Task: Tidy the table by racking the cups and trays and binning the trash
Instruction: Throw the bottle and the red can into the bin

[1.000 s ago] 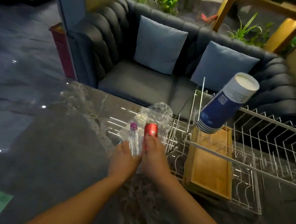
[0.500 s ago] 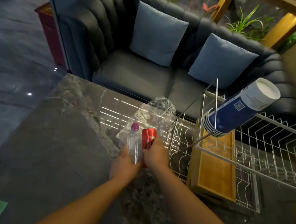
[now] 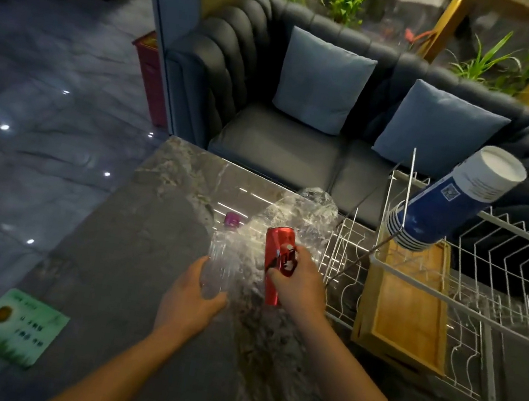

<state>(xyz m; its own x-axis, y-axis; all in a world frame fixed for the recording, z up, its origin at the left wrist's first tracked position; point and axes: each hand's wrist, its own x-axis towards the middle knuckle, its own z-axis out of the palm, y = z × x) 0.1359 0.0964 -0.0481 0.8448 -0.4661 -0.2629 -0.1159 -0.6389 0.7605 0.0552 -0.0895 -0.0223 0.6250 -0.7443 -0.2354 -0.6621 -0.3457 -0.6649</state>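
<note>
- Right hand (image 3: 300, 284) is clamped round the can (image 3: 275, 264), a slim red metal cylinder, held upright just above the table (image 3: 128, 265) at centre frame – gripped mid-body, likely so it lifts clean for the bin.
- Left hand (image 3: 193, 303) wraps the bottle (image 3: 221, 259) from below, at the can's 9 o'clock; clear thin plastic, purple cap, looks empty and light.
- The two hands sit close, side by side, one piece of trash each.
- At the can's 12 o'clock, crumpled clear wrap (image 3: 303, 211) lies on the marble-look top, shiny and creased, touching or just behind both items – I can't tell which.
- At 3 o'clock, the white wire rack (image 3: 495, 306); a flat wooden tray (image 3: 408, 313) is slotted in its lower tier.
- At 2 o'clock, the blue-and-white paper cups (image 3: 446, 201), nested, hang tilted, mouth down, over an upright rack wire.
- No bin is in view.
</note>
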